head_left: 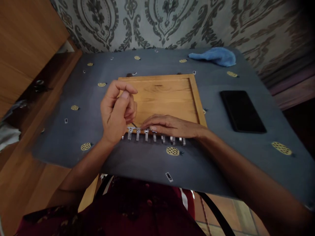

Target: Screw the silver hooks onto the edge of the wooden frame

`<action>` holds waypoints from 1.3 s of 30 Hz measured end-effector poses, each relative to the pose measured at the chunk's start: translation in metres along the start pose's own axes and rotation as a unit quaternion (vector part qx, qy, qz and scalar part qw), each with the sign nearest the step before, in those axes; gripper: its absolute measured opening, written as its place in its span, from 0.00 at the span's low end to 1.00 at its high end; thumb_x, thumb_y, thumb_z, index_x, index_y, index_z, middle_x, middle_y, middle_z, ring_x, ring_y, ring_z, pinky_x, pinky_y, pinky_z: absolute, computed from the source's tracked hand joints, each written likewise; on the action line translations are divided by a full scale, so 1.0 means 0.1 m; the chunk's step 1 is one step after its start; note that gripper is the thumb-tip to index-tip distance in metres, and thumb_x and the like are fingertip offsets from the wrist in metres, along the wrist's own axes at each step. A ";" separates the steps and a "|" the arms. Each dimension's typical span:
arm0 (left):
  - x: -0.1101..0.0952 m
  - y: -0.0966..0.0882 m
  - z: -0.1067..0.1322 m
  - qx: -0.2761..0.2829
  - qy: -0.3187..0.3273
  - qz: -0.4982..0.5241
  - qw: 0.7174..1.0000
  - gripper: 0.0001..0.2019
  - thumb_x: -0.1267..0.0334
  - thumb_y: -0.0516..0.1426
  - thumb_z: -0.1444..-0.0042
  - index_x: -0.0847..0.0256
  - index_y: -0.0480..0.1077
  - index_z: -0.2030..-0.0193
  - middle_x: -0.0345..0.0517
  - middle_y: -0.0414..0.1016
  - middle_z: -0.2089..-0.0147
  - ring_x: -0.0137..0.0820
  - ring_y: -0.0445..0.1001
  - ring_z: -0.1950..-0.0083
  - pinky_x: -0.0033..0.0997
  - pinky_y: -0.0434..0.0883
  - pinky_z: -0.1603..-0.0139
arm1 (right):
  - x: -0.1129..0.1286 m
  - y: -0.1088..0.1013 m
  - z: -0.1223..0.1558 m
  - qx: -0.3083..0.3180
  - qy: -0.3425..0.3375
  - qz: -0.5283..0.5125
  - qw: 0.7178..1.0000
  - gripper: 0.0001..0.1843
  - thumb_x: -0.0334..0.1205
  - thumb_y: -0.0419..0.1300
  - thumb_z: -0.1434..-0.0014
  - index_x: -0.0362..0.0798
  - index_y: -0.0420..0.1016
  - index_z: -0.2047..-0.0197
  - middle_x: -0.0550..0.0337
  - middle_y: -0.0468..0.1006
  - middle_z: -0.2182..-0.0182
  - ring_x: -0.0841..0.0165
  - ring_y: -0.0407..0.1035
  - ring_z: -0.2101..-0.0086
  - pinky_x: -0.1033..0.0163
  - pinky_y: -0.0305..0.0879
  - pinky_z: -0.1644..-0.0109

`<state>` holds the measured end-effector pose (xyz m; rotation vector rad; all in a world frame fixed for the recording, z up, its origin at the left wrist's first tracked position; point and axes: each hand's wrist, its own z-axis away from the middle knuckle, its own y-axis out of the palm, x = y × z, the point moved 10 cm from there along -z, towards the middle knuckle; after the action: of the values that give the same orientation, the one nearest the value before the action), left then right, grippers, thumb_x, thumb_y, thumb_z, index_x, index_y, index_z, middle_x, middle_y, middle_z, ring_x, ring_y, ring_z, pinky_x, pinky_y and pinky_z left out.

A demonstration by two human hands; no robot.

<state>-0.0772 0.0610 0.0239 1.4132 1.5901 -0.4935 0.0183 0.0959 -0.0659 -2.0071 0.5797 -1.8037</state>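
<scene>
A shallow wooden tray [172,82] lies on a table covered with a grey cloth [137,164]. Along the tray's near edge sits a row of several small metal pieces [147,135]. My left hand [118,111] is curled in a pinch above the left end of that row, and a thin metal tip shows just below its fingers. My right hand [172,126] lies flat, fingers stretched leftward, pressing on the tray's near edge above the metal pieces.
A black phone [242,111] lies face down to the right of the tray. A blue cloth [214,56] is bunched at the far edge. Patterned wallpaper rises behind the table, and wooden furniture [27,42] stands at the left.
</scene>
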 end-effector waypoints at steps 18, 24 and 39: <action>-0.05 -0.12 -0.03 0.007 -0.012 -0.019 1.000 0.05 0.63 0.56 0.36 0.58 0.70 0.63 0.30 0.46 0.83 0.20 0.41 0.86 0.21 0.43 0.89 | -0.02 0.01 0.00 0.012 0.023 0.009 1.000 0.18 0.45 0.48 0.29 0.52 0.72 0.43 0.53 0.76 0.46 0.64 0.68 0.44 0.51 0.63 0.38; -0.03 -0.16 -0.06 0.000 -0.018 -0.007 1.000 0.05 0.63 0.56 0.37 0.58 0.70 0.64 0.30 0.46 0.83 0.19 0.40 0.85 0.21 0.41 0.89 | -0.02 0.01 0.00 0.013 0.016 0.005 1.000 0.17 0.45 0.47 0.29 0.55 0.71 0.43 0.55 0.76 0.46 0.65 0.69 0.45 0.51 0.64 0.38; 0.01 -0.08 0.00 0.019 -0.025 -0.029 0.999 0.05 0.60 0.56 0.37 0.54 0.70 0.64 0.30 0.45 0.83 0.21 0.40 0.86 0.24 0.44 0.89 | -0.01 0.00 0.00 0.010 0.024 -0.001 1.000 0.18 0.46 0.48 0.29 0.54 0.72 0.43 0.54 0.76 0.47 0.64 0.69 0.45 0.51 0.64 0.38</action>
<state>-0.0848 0.0598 0.0210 1.3754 1.5919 -0.5923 0.0179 0.0963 -0.0672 -1.9575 0.5723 -1.8549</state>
